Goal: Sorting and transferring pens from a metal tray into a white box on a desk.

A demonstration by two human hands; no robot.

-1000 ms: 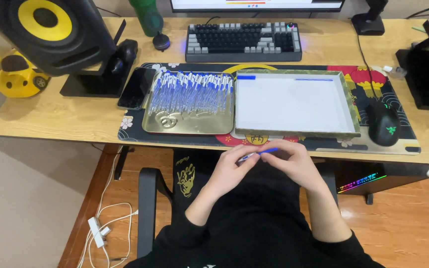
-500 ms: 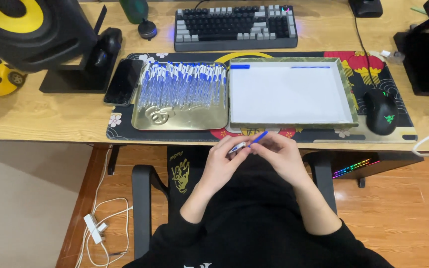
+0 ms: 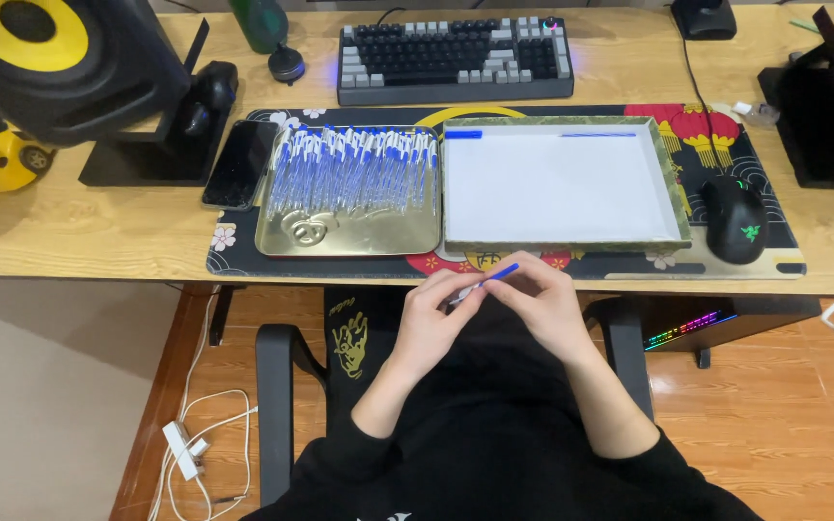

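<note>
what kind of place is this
Most likely a home computer desk: a keyboard and mouse on a wooden desk, a large speaker at one side, a lit computer tower beneath.

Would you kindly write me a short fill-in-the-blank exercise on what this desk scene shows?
1. Both hands hold a pen with a ____ cap.
2. The gold tray holding many pens lies to the ____ of the white-lined tray.
3. The phone lies face up beside the ____ tray.
4. The black mouse sits on the ____ side of the desk mat.

Missing words: blue; left; gold; right
</note>
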